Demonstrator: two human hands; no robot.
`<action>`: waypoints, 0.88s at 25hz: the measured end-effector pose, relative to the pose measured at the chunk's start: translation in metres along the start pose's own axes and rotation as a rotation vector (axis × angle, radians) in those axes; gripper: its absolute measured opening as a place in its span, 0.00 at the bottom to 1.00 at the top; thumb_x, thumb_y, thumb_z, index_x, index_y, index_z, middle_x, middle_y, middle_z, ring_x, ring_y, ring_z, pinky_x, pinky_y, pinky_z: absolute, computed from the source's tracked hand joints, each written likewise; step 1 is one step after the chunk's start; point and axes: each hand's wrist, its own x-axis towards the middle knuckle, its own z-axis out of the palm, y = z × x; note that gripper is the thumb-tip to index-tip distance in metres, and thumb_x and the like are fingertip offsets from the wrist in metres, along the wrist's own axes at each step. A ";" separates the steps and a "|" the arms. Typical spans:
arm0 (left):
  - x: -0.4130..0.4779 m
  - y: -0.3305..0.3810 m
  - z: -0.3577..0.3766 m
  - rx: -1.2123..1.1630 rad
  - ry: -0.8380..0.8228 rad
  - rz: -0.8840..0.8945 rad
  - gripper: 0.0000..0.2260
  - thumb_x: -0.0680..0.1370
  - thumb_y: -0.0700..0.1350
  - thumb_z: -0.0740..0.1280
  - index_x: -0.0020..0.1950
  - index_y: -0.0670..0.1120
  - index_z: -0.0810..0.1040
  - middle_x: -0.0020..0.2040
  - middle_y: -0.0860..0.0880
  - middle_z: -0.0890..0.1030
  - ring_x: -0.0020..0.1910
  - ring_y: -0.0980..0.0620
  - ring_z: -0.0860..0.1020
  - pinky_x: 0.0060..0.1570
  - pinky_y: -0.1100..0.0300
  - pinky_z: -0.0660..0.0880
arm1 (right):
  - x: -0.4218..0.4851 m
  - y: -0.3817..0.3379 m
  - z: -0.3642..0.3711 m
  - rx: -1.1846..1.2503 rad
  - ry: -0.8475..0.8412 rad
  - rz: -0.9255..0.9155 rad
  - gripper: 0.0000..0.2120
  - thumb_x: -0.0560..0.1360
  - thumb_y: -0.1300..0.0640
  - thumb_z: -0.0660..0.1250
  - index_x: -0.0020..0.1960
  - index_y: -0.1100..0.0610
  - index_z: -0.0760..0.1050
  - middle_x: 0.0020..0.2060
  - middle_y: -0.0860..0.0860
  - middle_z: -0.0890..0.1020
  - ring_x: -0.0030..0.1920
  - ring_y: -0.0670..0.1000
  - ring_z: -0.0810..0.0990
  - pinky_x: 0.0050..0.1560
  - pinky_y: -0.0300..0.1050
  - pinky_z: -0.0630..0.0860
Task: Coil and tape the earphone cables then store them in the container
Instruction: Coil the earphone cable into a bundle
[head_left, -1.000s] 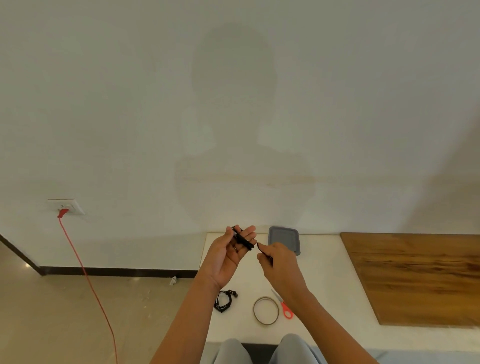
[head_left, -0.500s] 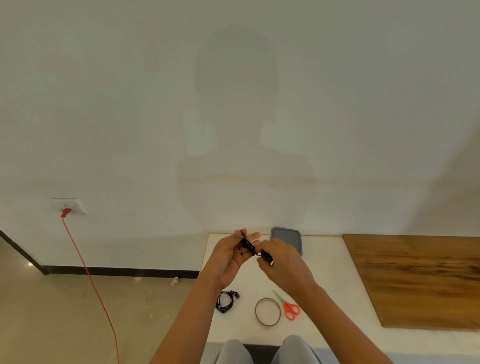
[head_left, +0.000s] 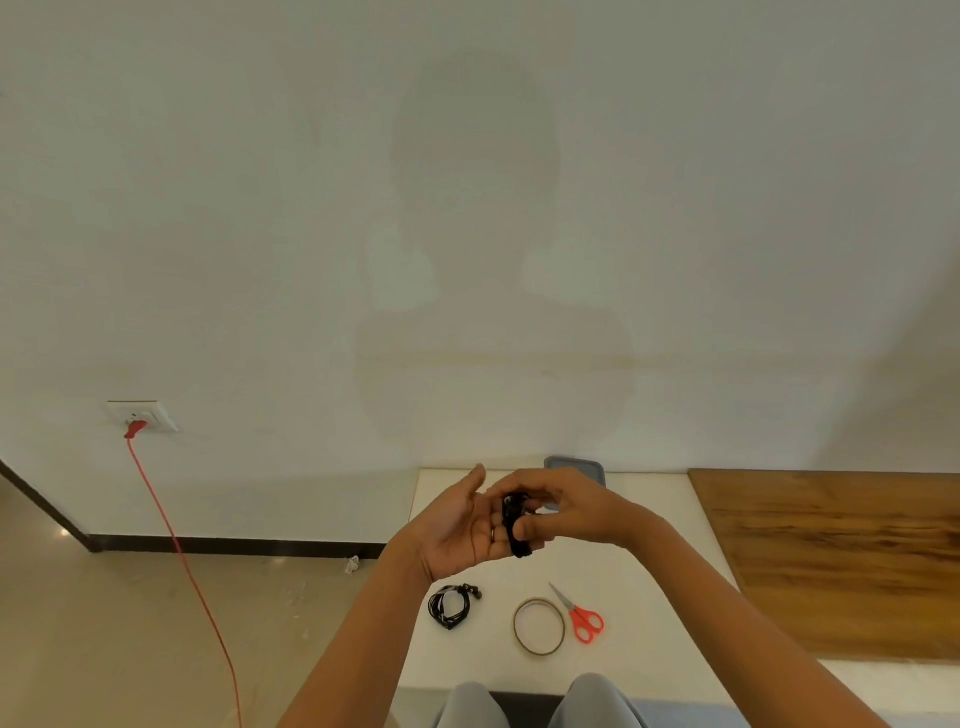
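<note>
**Left hand (head_left: 460, 527) and right hand (head_left: 576, 506) are meeting on the earphone bundle (head_left: 517, 525)**

Both hands are working close together above the far-middle of the white table (head_left: 649, 571). Left hand is lying palm-up, thumb raised, fingers reaching right under the bundle. Right hand is curling over from the right, thumb and fingers pinching the black loops. Bundle is sitting across the left fingers, off the table.

Handling, my read: cable is looking thin, light, floppy and a bit springy, so the loops are likely going to spring apart if the pinch eases. Best hold is probably across the middle of the loops, squeezing all strands together and leaving one side bare for tape. Earbuds and plug are likely the fragile bits, so no pulling on them.

Second earphone coil (head_left: 451, 605) is lying near-left on the table and looking bundled already; I cannot confirm tape on it. Tape roll (head_left: 539, 626) is lying flat just right of it. Red scissors (head_left: 584, 618) are touching or just beside the roll's right edge, cannot tell which. Container (head_left: 582, 465) is sitting at the far table edge, mostly blocked by the right hand. Only a grey top strip is showing, so open or lidded is unclear.

Hidden: left fingertips, loose cable end, loop count, and whether the cable is wound round the fingers or just resting on them.
</note>
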 end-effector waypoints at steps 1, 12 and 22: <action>0.000 0.002 -0.002 -0.034 -0.021 -0.024 0.35 0.81 0.62 0.49 0.61 0.31 0.77 0.58 0.33 0.79 0.56 0.33 0.79 0.61 0.44 0.74 | 0.001 0.004 0.001 0.044 0.001 -0.016 0.17 0.73 0.58 0.71 0.61 0.50 0.77 0.56 0.50 0.81 0.59 0.50 0.79 0.62 0.47 0.75; 0.001 0.006 -0.002 -0.180 0.061 -0.071 0.26 0.83 0.49 0.54 0.61 0.24 0.70 0.56 0.26 0.77 0.52 0.32 0.81 0.49 0.48 0.81 | 0.003 0.021 0.018 0.186 0.292 -0.008 0.08 0.74 0.64 0.68 0.49 0.54 0.81 0.43 0.49 0.82 0.46 0.54 0.82 0.45 0.49 0.83; -0.006 -0.002 -0.003 -0.013 0.105 0.003 0.12 0.80 0.28 0.53 0.53 0.26 0.76 0.51 0.30 0.81 0.49 0.41 0.84 0.49 0.58 0.81 | 0.005 0.026 0.020 0.082 0.202 -0.049 0.05 0.76 0.53 0.65 0.50 0.49 0.78 0.45 0.45 0.79 0.46 0.47 0.78 0.43 0.41 0.78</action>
